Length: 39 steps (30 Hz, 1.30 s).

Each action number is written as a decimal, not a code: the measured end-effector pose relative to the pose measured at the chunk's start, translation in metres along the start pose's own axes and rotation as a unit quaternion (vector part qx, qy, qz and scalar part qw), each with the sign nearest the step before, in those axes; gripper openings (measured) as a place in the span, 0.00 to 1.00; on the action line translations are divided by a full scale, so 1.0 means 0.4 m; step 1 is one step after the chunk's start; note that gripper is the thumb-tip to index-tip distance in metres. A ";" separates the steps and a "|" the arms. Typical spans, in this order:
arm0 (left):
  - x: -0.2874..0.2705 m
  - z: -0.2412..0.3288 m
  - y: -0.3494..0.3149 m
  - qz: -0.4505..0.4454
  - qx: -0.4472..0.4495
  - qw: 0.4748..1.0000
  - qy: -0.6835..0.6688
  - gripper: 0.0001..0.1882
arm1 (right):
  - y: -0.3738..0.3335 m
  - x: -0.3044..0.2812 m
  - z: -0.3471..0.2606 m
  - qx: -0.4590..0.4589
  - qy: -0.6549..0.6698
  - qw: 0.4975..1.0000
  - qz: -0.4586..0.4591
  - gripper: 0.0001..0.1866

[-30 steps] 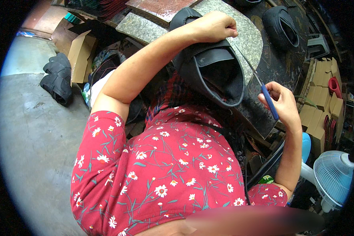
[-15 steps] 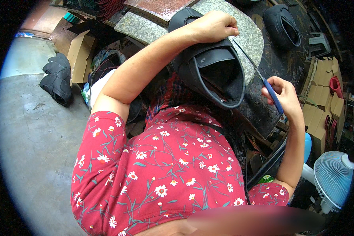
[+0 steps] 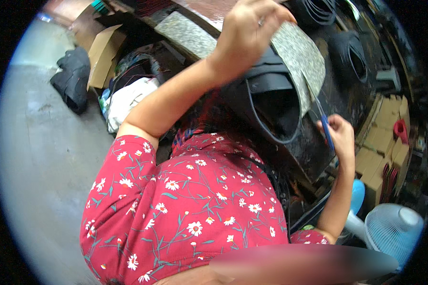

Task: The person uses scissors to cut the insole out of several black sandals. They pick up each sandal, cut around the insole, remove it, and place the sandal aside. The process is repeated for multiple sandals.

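My left hand (image 3: 249, 35) is raised above a black shoe-like upper (image 3: 271, 80), blurred by motion. Its fingers are bent together, and what they pinch, if anything, does not show. The upper has a wide oval opening with a corded rim, facing me, and leans over the table edge close to my lap. In my right hand (image 3: 340, 135), to the right of the upper, is a slim tool (image 3: 326, 130) with a blue handle. Its long, thin metal end points up and left, toward a grey speckled slab (image 3: 302, 52), apart from the upper.
Another black upper (image 3: 349, 59) stands on the dark table to the right. Cardboard boxes (image 3: 380, 128) and a blue-white fan (image 3: 392, 232) are at the right. Dark folded pieces (image 3: 73, 78) lie on the grey floor at left, beside an open carton (image 3: 104, 57) and a white cloth (image 3: 128, 102).
My left hand has lifted off the upper, up and away from me. My right hand has lowered slightly with the blue-handled tool. The whole view has shifted a little.
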<state>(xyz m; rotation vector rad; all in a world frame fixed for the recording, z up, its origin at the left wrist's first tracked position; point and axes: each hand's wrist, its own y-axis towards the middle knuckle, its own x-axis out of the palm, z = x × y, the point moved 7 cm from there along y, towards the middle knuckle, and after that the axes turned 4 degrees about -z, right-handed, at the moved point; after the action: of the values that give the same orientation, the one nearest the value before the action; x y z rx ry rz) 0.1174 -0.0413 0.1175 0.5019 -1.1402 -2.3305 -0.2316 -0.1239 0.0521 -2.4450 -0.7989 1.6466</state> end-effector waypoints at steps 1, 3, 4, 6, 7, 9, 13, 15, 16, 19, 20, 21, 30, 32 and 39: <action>-0.030 0.080 -0.034 -0.020 0.047 0.996 0.068 0.15 | -0.011 0.001 0.017 -0.003 0.032 0.999 0.011 0.21; -0.025 0.213 -0.121 -0.162 0.117 0.979 0.047 0.25 | -0.033 0.011 0.057 0.011 0.120 0.992 0.019 0.16; -0.010 0.256 -0.169 -0.223 0.121 0.966 0.060 0.28 | -0.038 0.021 0.085 0.043 0.174 0.984 0.015 0.14; 0.042 0.278 -0.246 -0.333 0.122 0.929 0.109 0.26 | -0.045 0.035 0.123 0.063 0.258 0.964 0.017 0.12; 0.047 0.270 -0.257 -0.306 0.118 0.935 0.133 0.25 | -0.046 0.045 0.131 0.058 0.284 0.957 0.014 0.12; 0.068 0.260 -0.264 -0.289 0.116 0.944 0.112 0.23 | -0.043 0.057 0.140 0.029 0.296 0.955 0.023 0.11; 0.066 0.275 -0.209 -0.267 0.092 0.955 -0.094 0.21 | -0.058 0.054 0.141 -0.019 0.330 0.942 0.055 0.10; 0.041 0.278 -0.167 -0.217 0.031 0.937 -0.271 0.20 | -0.079 0.029 0.147 -0.025 0.468 0.877 0.110 0.16; 0.035 0.259 -0.149 -0.190 -0.019 0.909 -0.370 0.19 | -0.091 0.011 0.158 -0.018 0.584 0.797 0.153 0.21; 0.054 0.110 -0.144 -0.028 -0.271 0.764 -0.585 0.21 | -0.146 -0.098 0.097 -0.163 0.409 0.858 0.263 0.25; 0.067 0.059 -0.143 -0.002 -0.296 0.740 -0.604 0.21 | -0.159 -0.124 0.079 -0.169 0.343 0.882 0.276 0.24; 0.067 -0.003 -0.150 0.010 -0.330 0.770 -0.545 0.21 | -0.167 -0.128 0.064 -0.185 0.346 0.883 0.256 0.22; -0.052 -0.215 -0.185 -0.258 -0.533 0.801 -0.091 0.26 | -0.189 0.018 -0.093 -0.138 -0.082 0.983 0.090 0.17; -0.121 -0.139 -0.085 -0.150 -0.309 0.922 0.176 0.25 | -0.192 0.043 -0.136 -0.160 -0.209 0.961 0.080 0.14; 0.037 0.042 -0.060 -0.357 0.001 0.930 0.087 0.08 | -0.174 0.043 -0.171 -0.156 -0.236 0.957 0.065 0.22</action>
<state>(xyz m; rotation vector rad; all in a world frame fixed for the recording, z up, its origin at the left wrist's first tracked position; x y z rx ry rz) 0.0903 -0.0267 0.1063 1.2712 -0.9752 -2.7930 -0.1922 -0.0417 0.0907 -2.3571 -1.0409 2.3740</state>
